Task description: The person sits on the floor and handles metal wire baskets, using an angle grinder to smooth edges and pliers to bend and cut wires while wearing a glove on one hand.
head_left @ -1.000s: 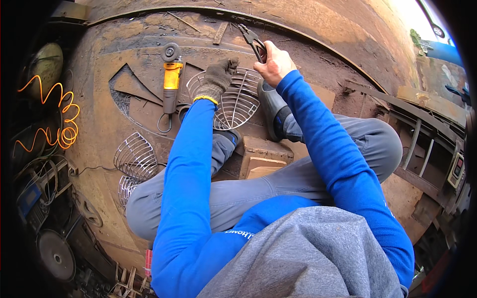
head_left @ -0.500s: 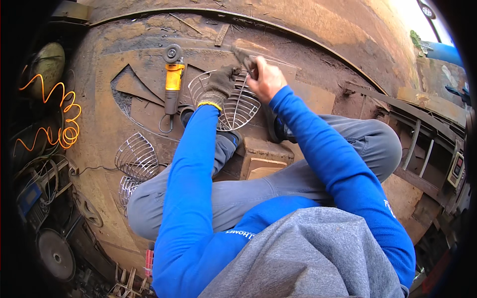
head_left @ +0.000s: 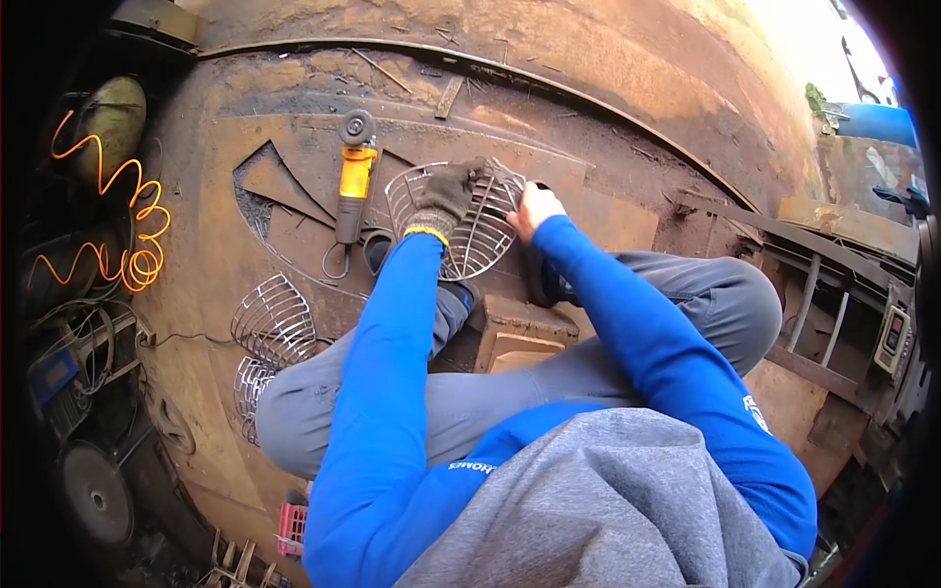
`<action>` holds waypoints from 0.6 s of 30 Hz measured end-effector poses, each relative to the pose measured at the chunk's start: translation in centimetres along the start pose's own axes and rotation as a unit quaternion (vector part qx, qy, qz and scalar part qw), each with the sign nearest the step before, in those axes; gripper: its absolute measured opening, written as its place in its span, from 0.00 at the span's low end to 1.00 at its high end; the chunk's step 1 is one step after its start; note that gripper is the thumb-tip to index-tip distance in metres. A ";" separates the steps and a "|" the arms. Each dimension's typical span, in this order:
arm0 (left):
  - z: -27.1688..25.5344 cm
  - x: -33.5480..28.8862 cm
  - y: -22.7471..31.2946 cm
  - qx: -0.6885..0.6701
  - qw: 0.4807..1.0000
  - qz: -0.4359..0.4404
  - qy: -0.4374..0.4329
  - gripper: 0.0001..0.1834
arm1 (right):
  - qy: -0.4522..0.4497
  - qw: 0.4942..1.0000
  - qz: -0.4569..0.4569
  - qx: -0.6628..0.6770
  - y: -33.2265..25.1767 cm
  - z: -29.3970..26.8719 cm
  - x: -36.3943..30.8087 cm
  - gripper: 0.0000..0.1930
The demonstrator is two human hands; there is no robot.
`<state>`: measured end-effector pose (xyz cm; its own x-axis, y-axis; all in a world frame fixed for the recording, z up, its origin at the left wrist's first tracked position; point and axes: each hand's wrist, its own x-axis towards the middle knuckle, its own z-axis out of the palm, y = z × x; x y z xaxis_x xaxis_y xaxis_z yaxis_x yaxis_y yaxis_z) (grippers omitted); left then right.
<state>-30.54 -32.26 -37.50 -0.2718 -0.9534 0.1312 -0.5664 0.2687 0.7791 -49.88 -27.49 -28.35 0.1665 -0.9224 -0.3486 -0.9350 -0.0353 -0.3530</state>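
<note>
A curved wire basket (head_left: 480,235) of bright metal rods stands between my feet on the rusty sheet. My left hand (head_left: 448,194), in a dark knit glove with a yellow cuff, is closed on its wires near the far edge. At the basket's right side, my bare right hand (head_left: 536,212) has its fingers curled. A dark bit of a tool shows by its knuckles; the rest is hidden or blurred, so its kind is unclear.
A yellow angle grinder (head_left: 355,176) lies left of the basket. Two more wire baskets (head_left: 274,318) rest by my left knee. A brown block (head_left: 524,328) sits between my legs. An orange coiled hose (head_left: 147,230) hangs at left; a steel frame (head_left: 818,304) stands at right.
My right hand has come down and nearer from a raised position, bringing the dark tool to the basket's right rim. My left hand keeps its hold on the basket. The view has shifted slightly.
</note>
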 end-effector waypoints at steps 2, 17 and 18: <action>-1.1 -1.7 -2.7 -0.014 0.999 -0.036 0.013 0.18 | 0.075 0.987 -0.055 0.133 -4.8 -3.1 0.0 0.23; -3.4 0.1 -2.8 -0.216 0.963 -0.156 0.034 0.14 | 0.188 0.949 -0.026 0.252 -5.0 -8.2 2.3 0.20; -3.0 0.2 -1.8 -0.206 0.966 -0.154 0.026 0.14 | 0.188 0.950 -0.024 0.247 -4.8 -8.1 2.2 0.21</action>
<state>-27.26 -33.32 -37.00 -0.0936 -0.9879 -0.1240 -0.2545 -0.0967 0.9622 -47.60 -32.49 -20.37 -0.0053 -0.9998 -0.0198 -0.6520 0.0185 -0.7580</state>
